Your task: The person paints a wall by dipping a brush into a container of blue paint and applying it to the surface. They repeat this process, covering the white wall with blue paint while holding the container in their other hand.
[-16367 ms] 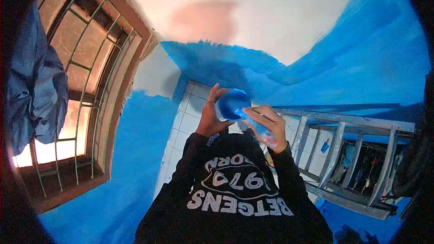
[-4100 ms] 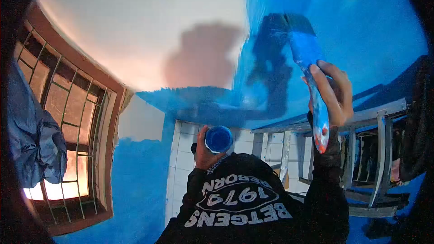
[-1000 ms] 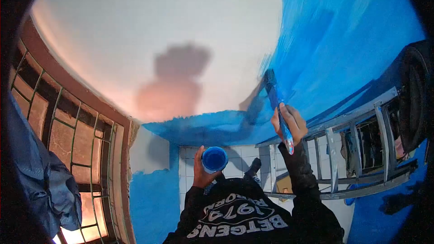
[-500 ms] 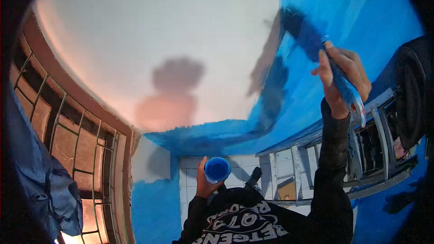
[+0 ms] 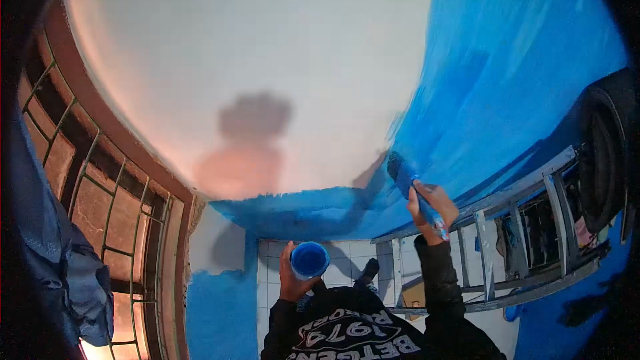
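My right hand (image 5: 432,205) is closed around the handle of a paintbrush (image 5: 402,172). The dark bristles point up and left, against or close to the wall where blue paint meets bare white. In my left hand (image 5: 291,279) is a cup of blue paint (image 5: 310,260), held upright low in front of my body, its open top facing me. The wall (image 5: 267,47) is white in the middle, with a broad blue area (image 5: 513,93) on the right and a blue band along its bottom.
A wooden ladder (image 5: 487,253) leans on the right, with a dark bag-like object (image 5: 603,153) behind it. On the left is a barred window (image 5: 100,207) with dark cloth (image 5: 60,260) hanging beside it. White floor tiles (image 5: 340,253) lie below.
My right hand has swept the brush down and left along the paint edge, leaving more blue on the wall. My left hand still holds the cup, nearly in place.
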`<state>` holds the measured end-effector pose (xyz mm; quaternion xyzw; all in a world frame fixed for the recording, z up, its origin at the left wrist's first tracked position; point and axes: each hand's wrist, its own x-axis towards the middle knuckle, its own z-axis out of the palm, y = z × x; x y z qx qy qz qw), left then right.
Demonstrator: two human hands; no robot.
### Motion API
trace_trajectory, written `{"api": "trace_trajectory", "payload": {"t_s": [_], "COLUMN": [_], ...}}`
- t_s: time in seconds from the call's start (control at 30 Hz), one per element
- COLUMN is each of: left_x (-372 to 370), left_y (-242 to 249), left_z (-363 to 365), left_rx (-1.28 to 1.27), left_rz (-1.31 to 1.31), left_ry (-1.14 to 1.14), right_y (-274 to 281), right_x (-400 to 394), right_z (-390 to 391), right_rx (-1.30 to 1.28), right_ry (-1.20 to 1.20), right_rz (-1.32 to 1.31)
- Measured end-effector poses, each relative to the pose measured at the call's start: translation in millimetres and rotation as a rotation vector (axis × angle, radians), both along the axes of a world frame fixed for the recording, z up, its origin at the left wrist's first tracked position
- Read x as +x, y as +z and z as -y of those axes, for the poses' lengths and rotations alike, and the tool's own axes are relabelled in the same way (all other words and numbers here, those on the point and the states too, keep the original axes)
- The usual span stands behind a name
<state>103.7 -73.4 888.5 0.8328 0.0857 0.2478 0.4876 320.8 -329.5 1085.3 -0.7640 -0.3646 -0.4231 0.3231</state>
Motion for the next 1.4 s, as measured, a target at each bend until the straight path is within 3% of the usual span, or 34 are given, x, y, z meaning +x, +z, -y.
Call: {"api": "trace_trajectory", "payload": {"t_s": [0.03,0.1,0.17,0.23,0.37,0.43,0.47,0.53,0.7,0.77,0.93,1.03,1.2,1.4], "left_x": [0,-2,-1,0,1,-5,-5,-9,-13,-10,-5,-2,-1,-4], "left_y": [-5,-11,-12,-17,-4,3,4,-4,-13,-20,-8,-9,-20,-7], "left_z": [-1,-4,-5,-3,-2,2,5,5,-2,-7,-9,-5,-5,-4], "left_rx": [-0.012,-0.021,-0.017,-0.039,0.012,0.061,0.109,0.051,-0.025,-0.048,-0.016,-0.036,-0.079,0.034], "left_rz": [0.009,0.014,0.001,-0.008,-0.030,-0.008,0.016,0.021,0.008,0.006,-0.039,-0.047,0.034,0.025], "left_ry": [-0.005,-0.014,-0.028,-0.052,-0.110,-0.070,-0.032,-0.030,-0.018,-0.055,-0.049,-0.034,-0.032,-0.026], "right_y": [5,21,69,121,155,172,170,165,139,155,249,274,232,106], "right_x": [-2,45,14,26,26,14,11,5,47,68,42,16,19,30], "right_z": [5,64,30,12,7,18,21,29,33,36,25,16,-1,-12], "right_rx": [-0.003,-0.425,0.277,0.267,0.312,-0.067,-0.074,-0.335,-0.507,-0.500,-0.457,-0.432,-0.243,-0.385], "right_ry": [0.016,0.111,0.070,-0.091,-0.151,0.005,0.010,0.116,0.212,0.296,0.138,0.057,-0.014,-0.040], "right_rz": [-0.001,0.021,-0.067,0.417,0.366,0.352,0.353,0.011,-0.194,-0.079,0.308,0.502,0.718,0.458]}}
